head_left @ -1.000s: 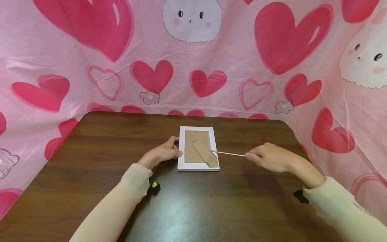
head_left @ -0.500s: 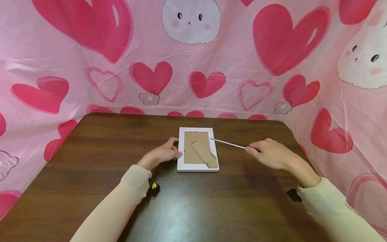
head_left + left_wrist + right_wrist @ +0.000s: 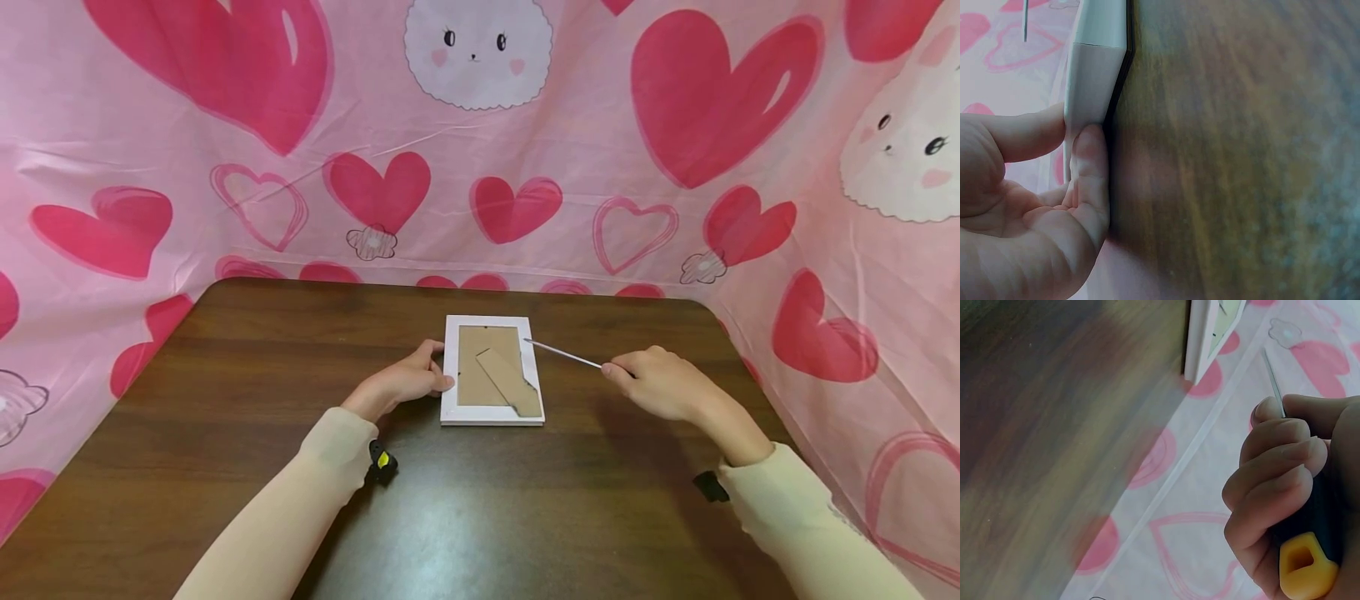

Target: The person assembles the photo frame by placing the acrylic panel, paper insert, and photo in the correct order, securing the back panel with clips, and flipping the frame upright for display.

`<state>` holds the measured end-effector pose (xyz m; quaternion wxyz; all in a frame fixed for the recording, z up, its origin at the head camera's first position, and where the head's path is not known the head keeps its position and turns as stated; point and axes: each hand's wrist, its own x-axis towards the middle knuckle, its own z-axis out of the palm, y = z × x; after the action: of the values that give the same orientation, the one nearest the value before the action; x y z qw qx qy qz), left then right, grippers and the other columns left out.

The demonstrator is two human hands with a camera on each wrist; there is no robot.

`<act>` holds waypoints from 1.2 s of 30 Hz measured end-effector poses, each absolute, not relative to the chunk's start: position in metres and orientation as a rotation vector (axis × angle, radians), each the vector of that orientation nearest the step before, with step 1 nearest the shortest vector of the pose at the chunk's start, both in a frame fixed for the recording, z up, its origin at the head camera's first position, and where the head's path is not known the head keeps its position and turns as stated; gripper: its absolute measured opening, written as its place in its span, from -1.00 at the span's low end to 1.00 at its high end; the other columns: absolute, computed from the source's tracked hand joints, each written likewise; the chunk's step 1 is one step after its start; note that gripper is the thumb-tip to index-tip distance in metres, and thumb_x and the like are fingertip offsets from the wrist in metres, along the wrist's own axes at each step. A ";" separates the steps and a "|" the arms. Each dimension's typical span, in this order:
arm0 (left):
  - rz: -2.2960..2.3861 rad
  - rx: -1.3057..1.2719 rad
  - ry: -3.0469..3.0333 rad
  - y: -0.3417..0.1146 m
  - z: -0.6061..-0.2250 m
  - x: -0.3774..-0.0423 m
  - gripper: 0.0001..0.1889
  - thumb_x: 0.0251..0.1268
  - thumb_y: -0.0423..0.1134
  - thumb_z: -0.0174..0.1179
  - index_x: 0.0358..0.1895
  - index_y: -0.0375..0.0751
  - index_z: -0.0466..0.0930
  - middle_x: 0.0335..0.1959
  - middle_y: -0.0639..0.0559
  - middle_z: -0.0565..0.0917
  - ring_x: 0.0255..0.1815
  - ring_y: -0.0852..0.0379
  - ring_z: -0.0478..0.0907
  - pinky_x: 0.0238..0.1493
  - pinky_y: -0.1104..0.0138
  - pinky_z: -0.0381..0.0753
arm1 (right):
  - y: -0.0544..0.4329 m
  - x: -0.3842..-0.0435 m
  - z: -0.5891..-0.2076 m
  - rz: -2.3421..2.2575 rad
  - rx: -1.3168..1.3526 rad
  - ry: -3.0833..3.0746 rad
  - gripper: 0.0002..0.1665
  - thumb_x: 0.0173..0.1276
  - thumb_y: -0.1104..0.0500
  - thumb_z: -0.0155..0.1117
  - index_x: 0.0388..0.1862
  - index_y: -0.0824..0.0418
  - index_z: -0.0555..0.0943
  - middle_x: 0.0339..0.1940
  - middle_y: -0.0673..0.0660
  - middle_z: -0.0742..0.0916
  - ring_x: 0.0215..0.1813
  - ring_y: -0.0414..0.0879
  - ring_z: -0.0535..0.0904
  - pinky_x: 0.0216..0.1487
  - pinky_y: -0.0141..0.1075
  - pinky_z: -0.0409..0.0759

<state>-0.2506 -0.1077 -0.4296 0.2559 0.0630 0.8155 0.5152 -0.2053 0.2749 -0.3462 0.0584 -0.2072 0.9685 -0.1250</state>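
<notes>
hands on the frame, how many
1: the left hand grips the frame at its left edge. The right hand holds a screwdriver, its tip at the frame's right edge.

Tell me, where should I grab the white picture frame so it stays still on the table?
Probably grip the picture frame by its long left edge, coming from the left, as the left hand does. It lies flat, back up, with a cardboard stand in the middle, and the screwdriver in the right hand works at the right edge.
</notes>
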 end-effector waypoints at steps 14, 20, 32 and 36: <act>1.396 0.155 2.217 -0.106 -0.430 -0.251 -0.27 0.57 -0.27 0.21 0.62 -0.25 0.02 -0.09 -0.16 0.52 0.07 -0.09 0.63 0.41 -0.04 0.48 | 0.301 -0.209 -0.370 -0.492 -0.475 3.022 -0.86 0.60 0.08 0.20 -0.20 0.09 0.55 -0.55 -0.05 0.47 -0.43 -0.11 0.43 -0.37 -0.19 0.36; 1.397 0.156 2.219 -0.107 -0.430 -0.251 -0.28 0.57 -0.27 0.21 0.61 -0.25 0.03 -0.10 -0.17 0.52 0.08 -0.10 0.64 0.42 -0.05 0.47 | 0.315 -0.213 -0.385 -0.573 -0.447 3.009 -0.92 0.63 0.18 0.18 -0.12 0.15 0.51 -0.51 0.00 0.49 -0.41 -0.07 0.43 -0.37 -0.18 0.37; 1.399 0.151 2.217 -0.107 -0.430 -0.250 -0.28 0.55 -0.27 0.21 0.61 -0.24 0.05 -0.10 -0.18 0.52 0.06 -0.11 0.62 0.42 -0.06 0.47 | 0.299 -0.199 -0.389 -0.642 -0.464 2.991 -0.88 0.70 0.16 0.06 -0.12 0.12 0.52 -0.50 -0.03 0.48 -0.40 -0.09 0.43 -0.35 -0.19 0.37; 1.386 0.153 2.220 -0.106 -0.429 -0.249 -0.28 0.56 -0.26 0.21 0.61 -0.22 0.04 -0.09 -0.18 0.54 0.09 -0.13 0.62 0.43 -0.07 0.45 | 0.290 -0.195 -0.389 -0.659 -0.496 2.980 -0.87 0.70 0.17 0.06 -0.13 0.11 0.52 -0.51 -0.05 0.46 -0.41 -0.12 0.42 -0.37 -0.21 0.36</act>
<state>-0.2492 -0.1064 -0.4285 0.2571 0.0564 0.8184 0.5108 -0.1953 0.2904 -0.3885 0.0246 -0.1603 0.9635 -0.2131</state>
